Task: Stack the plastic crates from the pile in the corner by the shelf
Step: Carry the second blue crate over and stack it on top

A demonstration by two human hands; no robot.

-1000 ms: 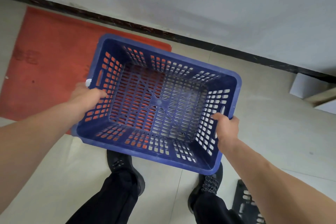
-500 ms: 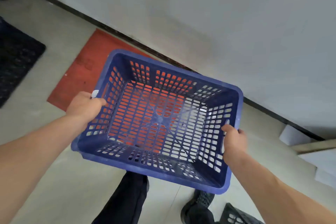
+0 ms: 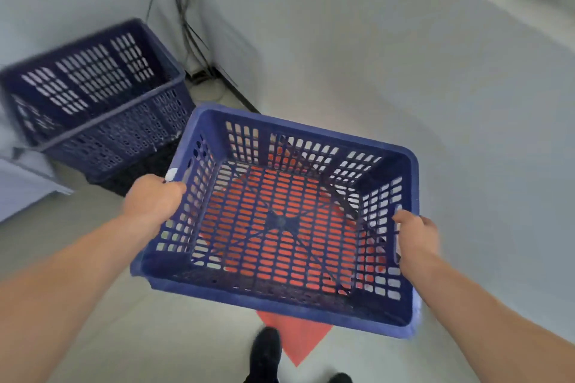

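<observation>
Head view: blue crate [image 3: 280, 227] held in mid-air above red mat [image 3: 295, 342], left hand [image 3: 152, 199] and right hand [image 3: 415, 235] closed on opposite rims — stacked crates [image 3: 93, 109] waiting in corner. Probably light, stiff, perforated — best gripped at side handles.

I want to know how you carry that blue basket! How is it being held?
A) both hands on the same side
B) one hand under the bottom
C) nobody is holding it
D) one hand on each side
D: the left hand grips the left wall of the blue crate and the right hand grips its right wall, holding it up above the floor.
</observation>
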